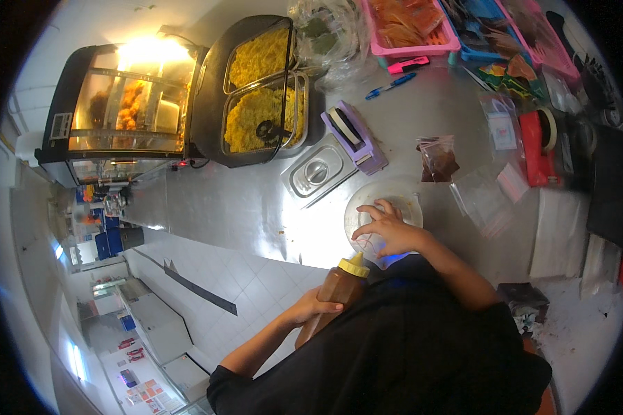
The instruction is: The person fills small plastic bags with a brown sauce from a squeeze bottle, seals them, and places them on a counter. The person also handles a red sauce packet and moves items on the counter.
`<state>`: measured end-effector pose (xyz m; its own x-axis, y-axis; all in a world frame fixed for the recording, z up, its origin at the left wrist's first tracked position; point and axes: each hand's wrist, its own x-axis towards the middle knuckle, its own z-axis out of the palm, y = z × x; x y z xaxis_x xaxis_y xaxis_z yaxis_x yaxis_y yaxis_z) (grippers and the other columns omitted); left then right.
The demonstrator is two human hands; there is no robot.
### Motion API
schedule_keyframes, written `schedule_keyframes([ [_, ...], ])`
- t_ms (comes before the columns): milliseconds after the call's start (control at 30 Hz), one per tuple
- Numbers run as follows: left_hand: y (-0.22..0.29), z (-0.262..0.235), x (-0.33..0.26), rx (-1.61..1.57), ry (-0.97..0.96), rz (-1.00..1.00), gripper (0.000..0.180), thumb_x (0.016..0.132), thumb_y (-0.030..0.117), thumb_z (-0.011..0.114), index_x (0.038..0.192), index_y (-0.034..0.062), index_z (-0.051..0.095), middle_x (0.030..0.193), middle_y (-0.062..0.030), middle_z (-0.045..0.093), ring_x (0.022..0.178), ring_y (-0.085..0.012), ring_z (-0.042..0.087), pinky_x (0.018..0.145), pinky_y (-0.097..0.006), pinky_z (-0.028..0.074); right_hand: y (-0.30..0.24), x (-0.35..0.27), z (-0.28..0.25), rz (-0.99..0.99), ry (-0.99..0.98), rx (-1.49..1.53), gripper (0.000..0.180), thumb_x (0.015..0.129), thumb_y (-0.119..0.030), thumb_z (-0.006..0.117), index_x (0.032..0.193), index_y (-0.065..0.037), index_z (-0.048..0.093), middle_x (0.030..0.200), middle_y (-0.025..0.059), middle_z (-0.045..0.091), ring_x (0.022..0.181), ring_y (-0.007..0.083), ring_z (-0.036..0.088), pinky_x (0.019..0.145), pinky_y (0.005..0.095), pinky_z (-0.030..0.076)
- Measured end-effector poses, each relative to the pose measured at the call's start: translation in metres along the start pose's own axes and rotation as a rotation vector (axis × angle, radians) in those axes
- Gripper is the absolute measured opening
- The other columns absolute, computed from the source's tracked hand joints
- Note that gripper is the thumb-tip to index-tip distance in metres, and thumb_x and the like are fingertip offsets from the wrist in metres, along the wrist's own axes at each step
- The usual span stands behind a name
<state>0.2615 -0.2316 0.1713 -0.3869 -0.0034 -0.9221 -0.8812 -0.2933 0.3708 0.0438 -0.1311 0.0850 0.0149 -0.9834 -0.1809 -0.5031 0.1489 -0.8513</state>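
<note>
My left hand is wrapped round a clear squeeze bottle of brown sauce with a yellow nozzle cap. The bottle is tilted, its tip pointing up toward the counter edge. Over a round, pale, see-through dish or lid reaches my right hand, its fingers curved and spread apart. Just below those fingers is a thin reddish loop, perhaps a bag edge or rubber band; I cannot tell if the hand touches it. A lidded steel pan and a purple tape dispenser are beside the dish.
Yellow food fills two pans under a dark-framed cover. Left of it glows a heated display case. Pink and blue baskets stand at the back. Small bags of brown sauce and a red tape dispenser lie to the right.
</note>
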Motion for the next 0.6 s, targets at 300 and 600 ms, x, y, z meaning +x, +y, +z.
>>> schedule_keyframes([
  [300, 0.01, 0.0, 0.0, 0.049, -0.013, -0.008, 0.065, 0.061, 0.025, 0.068, 0.113, -0.0004, 0.038, 0.102, -0.0101, 0.048, 0.093, -0.0195, 0.046, 0.083, -0.029, 0.033, -0.001, 0.001, 0.002, 0.024, 0.001, 0.002, 0.06, 0.045, -0.005, 0.071, 0.098, -0.027, 0.054, 0.128, 0.006, 0.021, 0.117, 0.0391, 0.01, 0.092, 0.0531, 0.017],
  [600, 0.008, -0.003, 0.003, -0.008, -0.055, 0.009, 0.061, 0.063, 0.023, 0.068, 0.111, -0.0002, 0.039, 0.099, -0.0087, 0.048, 0.09, -0.0178, 0.046, 0.082, -0.028, 0.034, -0.008, -0.001, -0.004, 0.041, -0.018, 0.006, 0.058, 0.045, -0.007, 0.071, 0.098, -0.025, 0.055, 0.128, 0.0058, 0.022, 0.117, 0.0384, 0.01, 0.093, 0.052, 0.016],
])
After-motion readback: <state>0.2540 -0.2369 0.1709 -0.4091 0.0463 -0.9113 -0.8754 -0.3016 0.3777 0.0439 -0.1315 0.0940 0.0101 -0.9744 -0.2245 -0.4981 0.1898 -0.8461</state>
